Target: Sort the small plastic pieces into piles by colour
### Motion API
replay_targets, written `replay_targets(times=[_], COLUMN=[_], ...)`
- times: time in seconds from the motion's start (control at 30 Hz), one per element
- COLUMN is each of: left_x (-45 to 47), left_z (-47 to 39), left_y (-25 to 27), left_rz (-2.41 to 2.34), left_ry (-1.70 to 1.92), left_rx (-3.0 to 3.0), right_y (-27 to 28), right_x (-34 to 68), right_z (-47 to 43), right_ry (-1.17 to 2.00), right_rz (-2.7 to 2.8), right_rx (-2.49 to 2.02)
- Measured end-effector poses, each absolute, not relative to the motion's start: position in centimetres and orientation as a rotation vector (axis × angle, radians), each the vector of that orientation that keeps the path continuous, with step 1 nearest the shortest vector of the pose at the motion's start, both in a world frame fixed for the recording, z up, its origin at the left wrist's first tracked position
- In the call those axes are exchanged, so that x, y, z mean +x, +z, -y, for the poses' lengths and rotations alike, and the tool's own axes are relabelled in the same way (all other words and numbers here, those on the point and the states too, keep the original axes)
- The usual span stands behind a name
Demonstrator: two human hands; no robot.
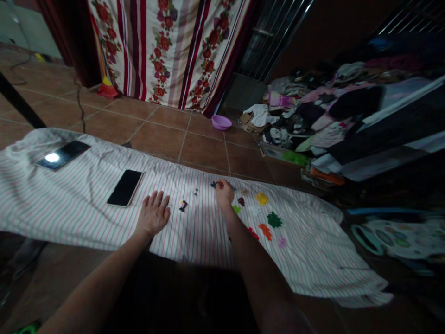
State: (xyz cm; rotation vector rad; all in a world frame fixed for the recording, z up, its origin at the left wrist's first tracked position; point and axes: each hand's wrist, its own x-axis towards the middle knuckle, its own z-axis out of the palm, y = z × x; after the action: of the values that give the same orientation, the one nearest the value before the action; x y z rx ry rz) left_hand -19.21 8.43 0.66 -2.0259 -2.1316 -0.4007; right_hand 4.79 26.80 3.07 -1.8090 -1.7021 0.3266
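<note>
My left hand (155, 214) lies flat on the striped cloth (320, 260), fingers stretched out and nothing in them. To its right is a small black, pink and yellow assembled piece (183, 205), and a little beyond it a few tiny dark bits (196, 191). My right hand (225, 192) is closed in a pinch at a small dark pile (213, 184); whatever its fingertips hold is too small to make out. Around that hand lie little heaps of tiny pieces: yellow (262, 198), dark green (274, 219), orange (265, 231), pink (282, 241), lime (237, 209), maroon (241, 201) and red, partly behind my forearm.
A phone (125, 188) with a dark screen lies left of my left hand. Farther left is another dark device (64, 155) reflecting a light. Beyond the cloth, a purple basin (221, 122) stands on the tiled floor, near a heap of clothes (306, 102) at right.
</note>
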Motion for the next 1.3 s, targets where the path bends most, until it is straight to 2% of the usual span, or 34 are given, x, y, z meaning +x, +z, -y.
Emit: replay_targets(times=[0.8,1.0,1.3], left_x=[-19.2,-19.2,-19.2], left_z=[-8.5,-8.5,-8.5], left_y=[0.2,0.4,0.4], left_rz=[2.118,2.134,2.146], left_ry=[-0.445,-0.481,-0.487], left_rx=[-2.019,-2.028,-2.035], right_y=[2.8,2.2,-2.2], right_x=[5.2,4.7,0.9], right_z=[-29.4,-28.1,-20.2], right_ry=[0.202,0.192,0.199], right_rz=[1.899,1.919,2.112], right_rx=[-1.865,-1.632,-1.196])
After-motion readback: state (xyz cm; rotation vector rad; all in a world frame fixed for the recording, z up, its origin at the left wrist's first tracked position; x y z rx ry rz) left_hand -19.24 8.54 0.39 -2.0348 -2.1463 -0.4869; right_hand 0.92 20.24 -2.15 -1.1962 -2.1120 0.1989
